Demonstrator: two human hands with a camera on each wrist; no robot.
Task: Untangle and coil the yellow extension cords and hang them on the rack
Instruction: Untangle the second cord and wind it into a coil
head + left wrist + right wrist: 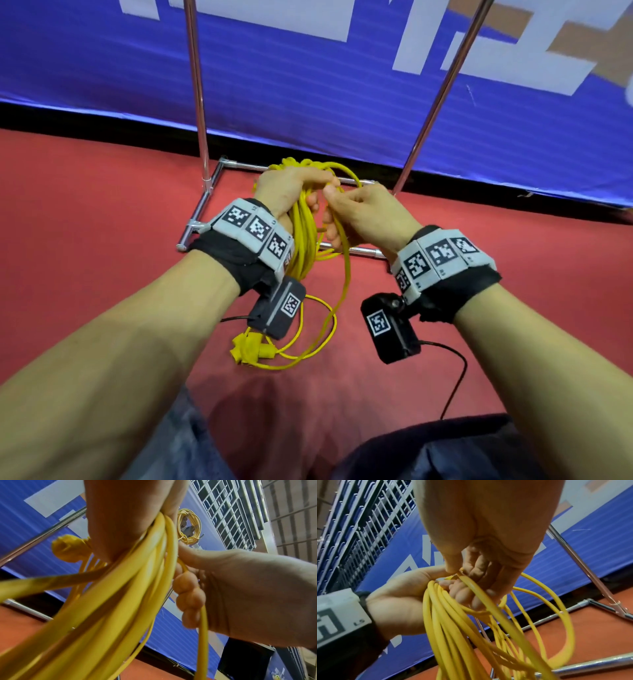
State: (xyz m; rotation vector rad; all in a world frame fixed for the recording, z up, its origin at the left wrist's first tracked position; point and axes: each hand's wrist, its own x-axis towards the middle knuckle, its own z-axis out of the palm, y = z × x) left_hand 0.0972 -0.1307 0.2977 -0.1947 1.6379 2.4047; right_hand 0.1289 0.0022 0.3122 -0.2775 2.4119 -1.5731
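Note:
In the head view my left hand (pixel 301 192) grips a bundle of loops of the yellow extension cord (pixel 303 236) in front of the rack's base. My right hand (pixel 330 205) touches the left hand and pinches a single strand of the same cord (pixel 476 588) between thumb and fingers. Loose cord trails down to the floor, where its yellow plugs (pixel 250 349) lie under my left wrist. In the left wrist view the loops (pixel 130 582) run out from under my palm. A second, coiled yellow cord (pixel 188 526) hangs high up on the rack.
The chrome rack has two uprights (pixel 197 85) (pixel 442 89) and a floor frame (pixel 202 209) on red carpet (pixel 85 222). A blue banner (pixel 308 85) runs right behind it. My knees (pixel 445 455) are at the bottom edge. A black camera cable (pixel 455 377) lies at the right.

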